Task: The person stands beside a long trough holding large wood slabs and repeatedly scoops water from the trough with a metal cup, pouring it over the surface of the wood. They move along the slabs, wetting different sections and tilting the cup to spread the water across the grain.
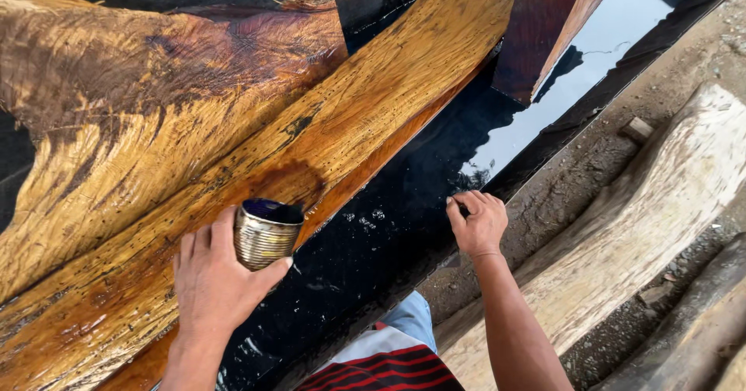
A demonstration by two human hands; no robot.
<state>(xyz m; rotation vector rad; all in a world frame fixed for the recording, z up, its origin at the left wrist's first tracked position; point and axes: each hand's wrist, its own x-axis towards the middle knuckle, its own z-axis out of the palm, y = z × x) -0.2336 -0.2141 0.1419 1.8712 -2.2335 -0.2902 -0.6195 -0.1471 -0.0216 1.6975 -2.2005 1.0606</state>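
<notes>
Over the long wet plank [256, 173], left hand [214, 282] wrapped around a ribbed metal tin can [264, 234], fingers closed on its side, thumb hooked near the base. Can tilted, open mouth turned away, dark liquid showing inside, a darker wet patch on the plank just beyond it. Beside the plank, a long trough lined in black sheeting [622, 72], filled with dark liquid [404, 212] that mirrors the sky. Right hand [478, 224] resting on the near edge of the trough, fingers curled over the rim, holding nothing else that can be made out. Broad, rough-grained slab [132, 104] lying above the plank, glistening. Reddish-brown board [548, 26] dipping one end into the liquid farther along. Outside the trough, bare dirt ground [575, 181] and a pale, dry log [645, 212]. At bottom centre, red-striped clothing [388, 364].
</notes>
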